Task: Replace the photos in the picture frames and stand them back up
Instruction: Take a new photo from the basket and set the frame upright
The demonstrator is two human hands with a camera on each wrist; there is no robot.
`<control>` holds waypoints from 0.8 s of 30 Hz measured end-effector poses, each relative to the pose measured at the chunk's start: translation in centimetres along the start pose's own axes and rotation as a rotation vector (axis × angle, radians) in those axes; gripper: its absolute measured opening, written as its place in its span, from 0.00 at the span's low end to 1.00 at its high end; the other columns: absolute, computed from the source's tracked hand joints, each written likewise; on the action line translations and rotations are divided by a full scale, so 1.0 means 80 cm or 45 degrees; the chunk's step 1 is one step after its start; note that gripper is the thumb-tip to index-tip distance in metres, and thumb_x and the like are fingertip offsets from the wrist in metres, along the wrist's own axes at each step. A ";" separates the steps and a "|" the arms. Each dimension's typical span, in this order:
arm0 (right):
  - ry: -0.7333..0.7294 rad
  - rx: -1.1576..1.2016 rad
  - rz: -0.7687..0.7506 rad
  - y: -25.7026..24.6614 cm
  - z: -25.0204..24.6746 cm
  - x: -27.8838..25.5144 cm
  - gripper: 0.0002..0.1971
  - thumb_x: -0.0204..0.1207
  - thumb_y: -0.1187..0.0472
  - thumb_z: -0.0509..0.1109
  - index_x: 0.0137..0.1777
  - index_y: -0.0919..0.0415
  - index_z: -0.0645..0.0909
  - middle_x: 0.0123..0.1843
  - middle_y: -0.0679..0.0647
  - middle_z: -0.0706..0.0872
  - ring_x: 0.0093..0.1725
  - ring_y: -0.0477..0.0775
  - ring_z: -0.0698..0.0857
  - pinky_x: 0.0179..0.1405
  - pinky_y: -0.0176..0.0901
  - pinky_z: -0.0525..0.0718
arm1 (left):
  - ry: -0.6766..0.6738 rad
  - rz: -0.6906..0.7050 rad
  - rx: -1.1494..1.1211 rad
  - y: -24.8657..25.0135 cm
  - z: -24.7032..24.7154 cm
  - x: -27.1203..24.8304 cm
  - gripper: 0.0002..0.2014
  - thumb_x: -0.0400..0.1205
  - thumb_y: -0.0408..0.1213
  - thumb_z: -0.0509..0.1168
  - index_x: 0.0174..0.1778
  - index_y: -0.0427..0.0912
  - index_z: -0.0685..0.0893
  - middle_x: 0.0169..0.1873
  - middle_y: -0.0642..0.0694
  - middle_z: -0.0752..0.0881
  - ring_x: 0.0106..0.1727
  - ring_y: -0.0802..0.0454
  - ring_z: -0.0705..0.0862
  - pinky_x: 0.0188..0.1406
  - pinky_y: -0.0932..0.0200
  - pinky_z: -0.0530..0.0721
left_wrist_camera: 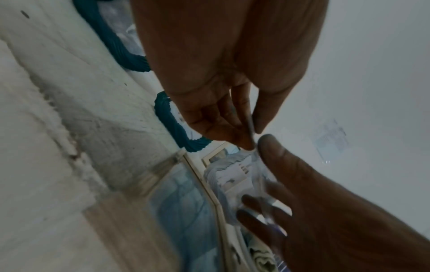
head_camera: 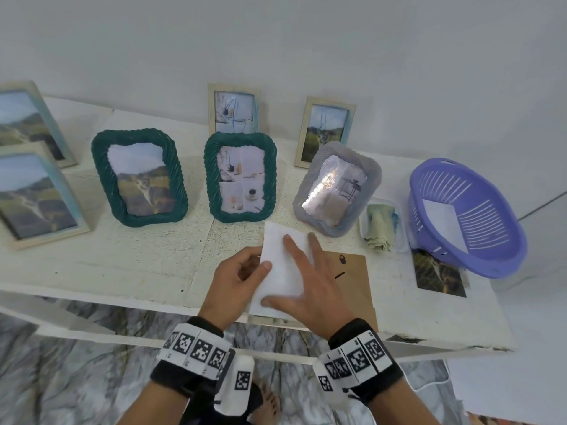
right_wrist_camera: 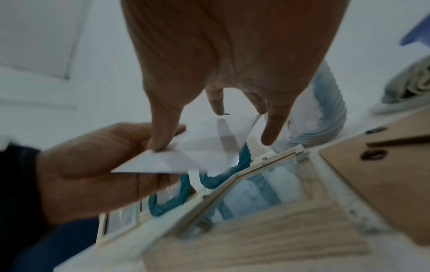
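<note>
The left hand (head_camera: 234,282) is pinching the left edge of the white photo sheet (head_camera: 283,271) above the open frame (right_wrist_camera: 244,193), and the right hand (head_camera: 310,289) is lying flat on it with straight fingers; it seems thin and bendable, best held by the edges.

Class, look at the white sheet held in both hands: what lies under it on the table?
Under the white sheet lies an open pale wooden frame, its glass showing. The brown backing board lies beside it. How much of the frame the sheet covers cannot be told.
</note>
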State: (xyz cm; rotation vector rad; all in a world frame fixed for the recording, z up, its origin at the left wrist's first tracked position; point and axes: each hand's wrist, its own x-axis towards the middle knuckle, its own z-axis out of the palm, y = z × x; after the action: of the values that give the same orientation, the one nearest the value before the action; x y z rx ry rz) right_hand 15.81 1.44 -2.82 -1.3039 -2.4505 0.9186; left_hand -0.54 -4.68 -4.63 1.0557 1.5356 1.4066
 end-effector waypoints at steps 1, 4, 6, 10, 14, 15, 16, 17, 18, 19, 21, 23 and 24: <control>0.039 0.150 0.019 -0.003 -0.004 -0.003 0.50 0.65 0.33 0.74 0.80 0.27 0.44 0.86 0.44 0.40 0.83 0.45 0.47 0.78 0.48 0.62 | 0.022 -0.011 -0.039 0.003 0.000 0.000 0.09 0.83 0.34 0.69 0.56 0.50 0.86 0.44 0.43 0.90 0.48 0.43 0.87 0.48 0.51 0.87; 0.223 0.770 0.074 -0.008 -0.015 -0.012 0.39 0.78 0.55 0.72 0.77 0.27 0.52 0.82 0.53 0.67 0.75 0.47 0.74 0.68 0.47 0.80 | 0.091 -0.059 -0.149 0.011 -0.003 0.002 0.10 0.83 0.30 0.67 0.55 0.48 0.86 0.43 0.40 0.91 0.45 0.47 0.88 0.45 0.57 0.88; 0.263 1.229 0.123 -0.016 -0.022 -0.019 0.36 0.82 0.69 0.66 0.76 0.30 0.57 0.67 0.58 0.84 0.61 0.55 0.86 0.56 0.53 0.88 | 0.113 -0.077 -0.150 0.012 -0.005 0.004 0.11 0.82 0.30 0.68 0.56 0.49 0.85 0.39 0.44 0.90 0.42 0.53 0.88 0.41 0.63 0.85; 0.261 1.490 0.197 -0.029 -0.025 -0.026 0.34 0.82 0.71 0.63 0.75 0.33 0.61 0.52 0.62 0.91 0.49 0.57 0.90 0.42 0.47 0.89 | 0.213 -0.089 0.270 0.014 -0.007 0.008 0.16 0.79 0.38 0.73 0.60 0.53 0.80 0.51 0.54 0.83 0.48 0.59 0.84 0.43 0.67 0.80; 0.280 1.416 0.210 -0.039 -0.015 -0.026 0.27 0.81 0.60 0.69 0.76 0.40 0.68 0.53 0.62 0.90 0.50 0.57 0.88 0.44 0.48 0.87 | 0.087 0.087 0.389 0.030 -0.007 0.003 0.06 0.81 0.43 0.70 0.53 0.53 0.84 0.52 0.55 0.84 0.49 0.59 0.84 0.47 0.62 0.85; 0.277 1.385 0.187 -0.043 -0.013 -0.028 0.26 0.80 0.59 0.69 0.76 0.42 0.69 0.55 0.58 0.90 0.53 0.57 0.88 0.47 0.49 0.87 | -0.021 0.059 0.263 0.038 -0.006 0.000 0.08 0.83 0.47 0.66 0.55 0.52 0.85 0.51 0.55 0.86 0.49 0.58 0.86 0.49 0.56 0.87; 0.283 1.354 0.156 -0.046 -0.011 -0.030 0.24 0.81 0.59 0.68 0.76 0.45 0.69 0.58 0.56 0.90 0.55 0.58 0.88 0.49 0.51 0.88 | -0.115 0.017 0.110 0.046 -0.005 -0.004 0.12 0.85 0.51 0.63 0.57 0.51 0.86 0.51 0.54 0.88 0.51 0.56 0.87 0.51 0.51 0.88; 0.297 1.319 0.123 -0.048 -0.011 -0.030 0.23 0.82 0.59 0.67 0.76 0.48 0.69 0.61 0.54 0.89 0.56 0.59 0.88 0.50 0.54 0.88 | -0.170 -0.015 -0.004 0.052 -0.005 -0.006 0.15 0.86 0.53 0.59 0.58 0.49 0.86 0.51 0.51 0.89 0.53 0.52 0.88 0.53 0.48 0.88; 0.312 1.285 0.101 -0.049 -0.009 -0.031 0.23 0.82 0.57 0.67 0.76 0.49 0.70 0.63 0.52 0.88 0.57 0.59 0.88 0.52 0.56 0.88 | -0.191 -0.035 -0.084 0.055 -0.006 -0.007 0.17 0.87 0.53 0.57 0.58 0.47 0.86 0.51 0.48 0.90 0.55 0.48 0.88 0.54 0.45 0.88; 0.324 1.252 0.086 -0.050 -0.008 -0.032 0.24 0.81 0.54 0.68 0.76 0.48 0.71 0.63 0.51 0.88 0.58 0.58 0.87 0.52 0.57 0.88 | -0.202 -0.044 -0.141 0.056 -0.008 -0.008 0.18 0.88 0.52 0.56 0.58 0.45 0.86 0.51 0.44 0.90 0.56 0.44 0.88 0.55 0.42 0.88; 0.344 1.154 0.066 -0.049 -0.006 -0.034 0.25 0.77 0.50 0.69 0.75 0.47 0.72 0.63 0.50 0.88 0.59 0.57 0.87 0.52 0.55 0.88 | -0.194 -0.043 -0.153 0.052 -0.012 -0.009 0.19 0.87 0.54 0.58 0.54 0.43 0.87 0.47 0.36 0.89 0.52 0.34 0.87 0.53 0.31 0.86; 0.359 1.058 0.065 -0.046 -0.009 -0.037 0.21 0.81 0.56 0.69 0.73 0.47 0.74 0.61 0.48 0.88 0.57 0.55 0.87 0.50 0.51 0.88 | -0.173 -0.054 -0.098 0.045 -0.014 -0.008 0.19 0.84 0.55 0.58 0.51 0.44 0.86 0.45 0.31 0.86 0.49 0.27 0.84 0.49 0.25 0.83; 0.361 1.016 0.068 -0.043 -0.012 -0.039 0.20 0.82 0.59 0.68 0.73 0.47 0.75 0.60 0.47 0.89 0.56 0.54 0.87 0.50 0.49 0.89 | -0.164 -0.059 -0.086 0.043 -0.014 -0.007 0.17 0.84 0.53 0.59 0.50 0.46 0.87 0.45 0.31 0.86 0.48 0.27 0.84 0.48 0.24 0.83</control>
State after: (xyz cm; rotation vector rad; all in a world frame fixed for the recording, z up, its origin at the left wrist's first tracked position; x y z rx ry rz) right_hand 15.76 -2.13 0.35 -1.0905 -1.5644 1.4038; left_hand -1.18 -5.45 -1.13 1.0429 1.4019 1.3236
